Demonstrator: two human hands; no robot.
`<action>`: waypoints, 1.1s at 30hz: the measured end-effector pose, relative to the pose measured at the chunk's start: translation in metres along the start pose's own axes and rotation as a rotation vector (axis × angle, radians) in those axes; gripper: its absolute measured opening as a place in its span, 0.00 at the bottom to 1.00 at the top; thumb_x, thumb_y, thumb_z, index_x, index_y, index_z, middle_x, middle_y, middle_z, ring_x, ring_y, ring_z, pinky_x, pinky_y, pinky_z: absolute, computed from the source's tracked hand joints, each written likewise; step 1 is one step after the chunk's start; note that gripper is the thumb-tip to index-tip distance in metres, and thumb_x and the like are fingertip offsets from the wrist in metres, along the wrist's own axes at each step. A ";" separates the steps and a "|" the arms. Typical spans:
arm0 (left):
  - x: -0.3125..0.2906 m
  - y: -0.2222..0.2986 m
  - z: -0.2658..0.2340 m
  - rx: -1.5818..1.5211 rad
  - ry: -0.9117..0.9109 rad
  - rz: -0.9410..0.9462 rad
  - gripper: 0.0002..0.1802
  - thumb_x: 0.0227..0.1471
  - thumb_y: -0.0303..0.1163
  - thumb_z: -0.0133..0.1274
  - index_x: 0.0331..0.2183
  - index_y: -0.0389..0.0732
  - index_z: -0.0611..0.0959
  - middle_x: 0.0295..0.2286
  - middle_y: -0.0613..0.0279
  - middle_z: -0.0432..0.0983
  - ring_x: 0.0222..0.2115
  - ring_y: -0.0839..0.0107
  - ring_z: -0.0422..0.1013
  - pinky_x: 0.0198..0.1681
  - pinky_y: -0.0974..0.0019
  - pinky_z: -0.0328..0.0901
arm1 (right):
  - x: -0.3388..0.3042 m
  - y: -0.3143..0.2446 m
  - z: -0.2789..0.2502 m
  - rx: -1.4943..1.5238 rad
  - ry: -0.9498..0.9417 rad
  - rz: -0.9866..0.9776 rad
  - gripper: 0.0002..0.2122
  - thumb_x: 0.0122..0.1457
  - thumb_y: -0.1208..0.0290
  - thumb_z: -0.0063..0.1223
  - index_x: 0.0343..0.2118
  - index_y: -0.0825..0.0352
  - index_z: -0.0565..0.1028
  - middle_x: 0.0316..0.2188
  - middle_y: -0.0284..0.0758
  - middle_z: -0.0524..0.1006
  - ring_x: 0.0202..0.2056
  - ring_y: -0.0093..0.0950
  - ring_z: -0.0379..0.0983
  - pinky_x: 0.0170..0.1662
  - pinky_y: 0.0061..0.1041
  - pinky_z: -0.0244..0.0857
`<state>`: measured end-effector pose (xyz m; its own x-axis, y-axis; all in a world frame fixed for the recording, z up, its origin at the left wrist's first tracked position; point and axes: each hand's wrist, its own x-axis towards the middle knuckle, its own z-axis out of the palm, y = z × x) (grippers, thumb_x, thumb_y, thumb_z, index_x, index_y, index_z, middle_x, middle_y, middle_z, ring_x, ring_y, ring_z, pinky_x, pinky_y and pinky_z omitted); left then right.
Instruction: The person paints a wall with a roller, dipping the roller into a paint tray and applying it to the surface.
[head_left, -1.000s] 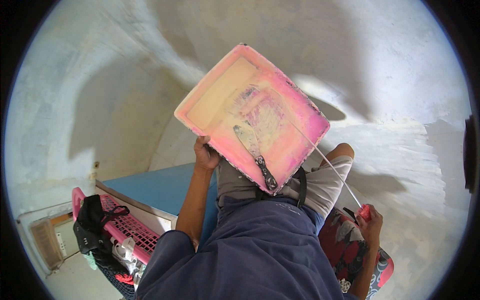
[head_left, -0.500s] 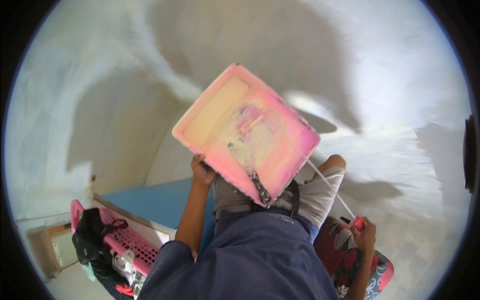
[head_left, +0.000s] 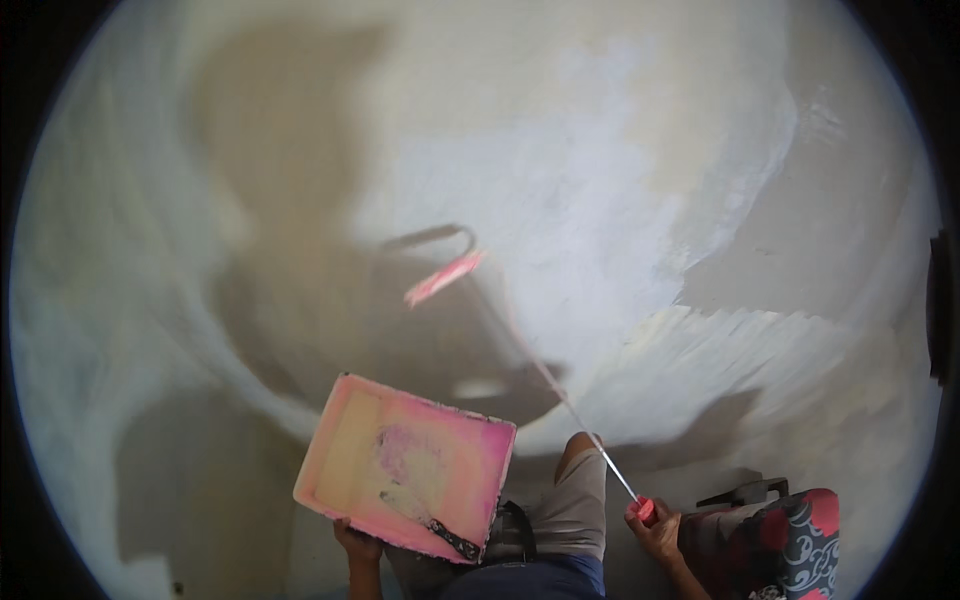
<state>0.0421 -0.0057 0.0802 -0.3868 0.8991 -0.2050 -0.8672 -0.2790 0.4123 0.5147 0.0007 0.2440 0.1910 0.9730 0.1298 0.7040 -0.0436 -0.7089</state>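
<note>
Your right hand [head_left: 658, 528] is clenched around the pink grip of a paint roller [head_left: 520, 345], low in the view near your right knee [head_left: 580, 470]. The roller's long axis is its thin metal rod, which runs from your fist up and to the left, across your knee and out over the wall. It points up-left, toward the middle of the plastered wall [head_left: 560, 170]. At the far end sits the roller sleeve [head_left: 443, 277], pink and blurred. The sleeve lies crosswise to the rod, tilted with its right end higher than its left. Whether it touches the wall you cannot tell; its shadow falls close beside it, above and to the left.

Your left hand [head_left: 357, 542] grasps the near edge of a pink paint tray [head_left: 405, 465] from below, fingers under the rim. The tray is held up in front of you, below and left of the roller sleeve and well apart from it. Its face is smeared cream and pink, and a dark strip lies along its lower right edge. The tray's long side runs left to right, tipped so its right corner hangs lower.

A red and black patterned seat [head_left: 795, 545] stands just beside your right hand, toward the lower right rim.
</note>
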 end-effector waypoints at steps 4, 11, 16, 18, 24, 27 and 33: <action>0.002 -0.003 0.003 -0.022 -0.037 -0.037 0.33 0.38 0.38 0.49 0.49 0.39 0.66 0.44 0.56 0.67 0.47 0.58 0.63 0.52 0.53 0.59 | 0.005 -0.009 0.020 0.177 0.141 -0.064 0.18 0.50 0.62 0.54 0.37 0.73 0.70 0.27 0.45 0.76 0.28 0.30 0.75 0.31 0.26 0.68; 0.002 -0.001 0.016 0.082 -0.055 -0.011 0.35 0.36 0.41 0.47 0.50 0.41 0.65 0.46 0.56 0.66 0.48 0.57 0.62 0.52 0.53 0.58 | 0.040 -0.031 0.075 0.259 0.268 -0.032 0.14 0.53 0.63 0.50 0.35 0.70 0.68 0.22 0.40 0.72 0.23 0.31 0.70 0.27 0.31 0.64; 0.014 -0.002 -0.015 -0.015 -0.077 -0.065 0.36 0.36 0.41 0.47 0.51 0.40 0.64 0.47 0.55 0.64 0.49 0.56 0.61 0.53 0.50 0.56 | 0.069 -0.059 0.107 0.424 0.342 -0.071 0.12 0.54 0.65 0.51 0.32 0.69 0.68 0.17 0.31 0.66 0.19 0.21 0.63 0.23 0.24 0.58; 0.011 -0.006 -0.008 0.021 -0.073 -0.040 0.36 0.36 0.41 0.46 0.51 0.40 0.64 0.47 0.55 0.64 0.49 0.56 0.60 0.53 0.50 0.56 | 0.077 -0.052 0.120 0.508 0.324 -0.031 0.12 0.54 0.64 0.51 0.32 0.69 0.68 0.17 0.31 0.66 0.18 0.20 0.62 0.22 0.23 0.58; 0.008 0.003 -0.013 0.072 -0.048 -0.020 0.35 0.39 0.42 0.46 0.51 0.40 0.64 0.47 0.55 0.64 0.50 0.56 0.59 0.53 0.51 0.56 | 0.120 -0.084 0.123 0.461 0.157 -0.042 0.13 0.57 0.63 0.47 0.36 0.70 0.64 0.14 0.29 0.68 0.16 0.18 0.65 0.19 0.20 0.59; 0.008 0.003 -0.003 0.057 -0.084 -0.024 0.34 0.39 0.43 0.46 0.50 0.41 0.65 0.46 0.56 0.65 0.49 0.57 0.61 0.52 0.51 0.57 | 0.127 -0.068 0.141 0.342 0.152 -0.053 0.14 0.58 0.62 0.46 0.36 0.70 0.64 0.14 0.29 0.67 0.15 0.18 0.64 0.18 0.20 0.58; 0.008 -0.002 0.000 0.043 -0.078 -0.053 0.33 0.38 0.42 0.47 0.49 0.41 0.66 0.44 0.57 0.68 0.46 0.58 0.64 0.51 0.53 0.59 | 0.108 -0.070 0.147 0.465 0.157 -0.048 0.16 0.57 0.58 0.47 0.37 0.68 0.65 0.15 0.30 0.68 0.16 0.22 0.65 0.20 0.23 0.59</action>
<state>0.0405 0.0022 0.0779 -0.3131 0.9364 -0.1583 -0.8712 -0.2169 0.4403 0.3855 0.1417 0.2055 0.2921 0.9238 0.2476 0.3413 0.1412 -0.9293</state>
